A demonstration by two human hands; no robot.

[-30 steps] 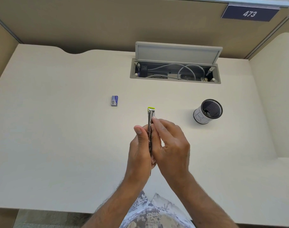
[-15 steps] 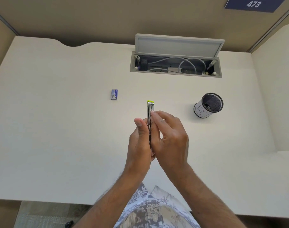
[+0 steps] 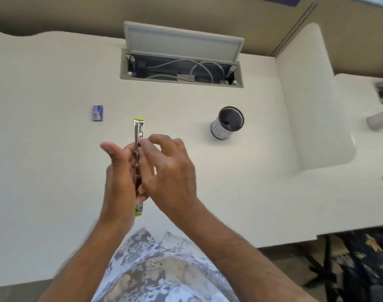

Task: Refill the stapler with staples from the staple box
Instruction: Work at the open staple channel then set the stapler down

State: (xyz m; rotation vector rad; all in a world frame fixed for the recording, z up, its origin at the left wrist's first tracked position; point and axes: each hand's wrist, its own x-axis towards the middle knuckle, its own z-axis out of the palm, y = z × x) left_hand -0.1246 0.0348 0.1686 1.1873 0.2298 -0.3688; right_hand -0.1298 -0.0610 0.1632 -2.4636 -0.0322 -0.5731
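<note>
Stapler (image 3: 139, 131) middle — hidden by hands.

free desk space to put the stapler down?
Bare desk left of the hands, below the staple box. Also between the stapler and the mesh cup. Crowded only at the cable hatch and far right edge.

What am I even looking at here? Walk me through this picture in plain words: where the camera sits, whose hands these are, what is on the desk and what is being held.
There is no machine here. The camera sits on a person's head and looks down at their own two hands over a pale desk. The left hand holds a slim metal stapler with yellow-green ends, raised above the desk. The right hand has its fingertips at the stapler's upper part. On the desk lie a small blue staple box, left of the stapler and untouched, and a mesh pen cup to the right. Behind them, an open cable hatch shows wires.
</note>
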